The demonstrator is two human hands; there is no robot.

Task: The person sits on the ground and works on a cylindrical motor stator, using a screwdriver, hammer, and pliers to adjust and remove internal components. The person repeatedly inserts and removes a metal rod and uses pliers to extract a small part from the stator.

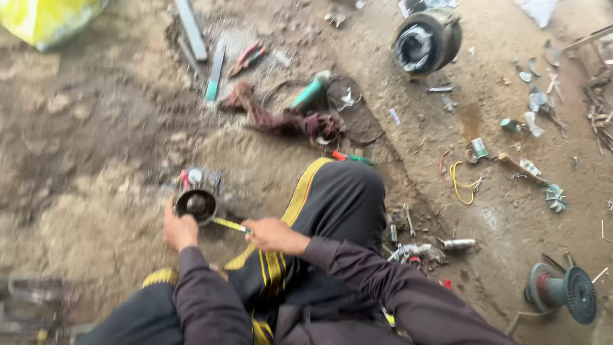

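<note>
Two hands at work low over the dirt floor [96, 191]: left hand [179, 230] clamped around the near side of a small round dark metal housing [195, 204], resting at near left just beside the knee. To its right, right hand [271, 234] closed on a yellow-handled screwdriver [230, 224], tip pointing left against the housing rim. Farther off and rightward, a reddish rag [281, 120], a green-handled tool [311, 91], a large round motor casing [426, 39], yellow wire [461, 184], and a green spool [565, 291] at near right.

Dark purplish-grey long sleeves, black trousers with yellow-gold side stripes, bare hands
</note>
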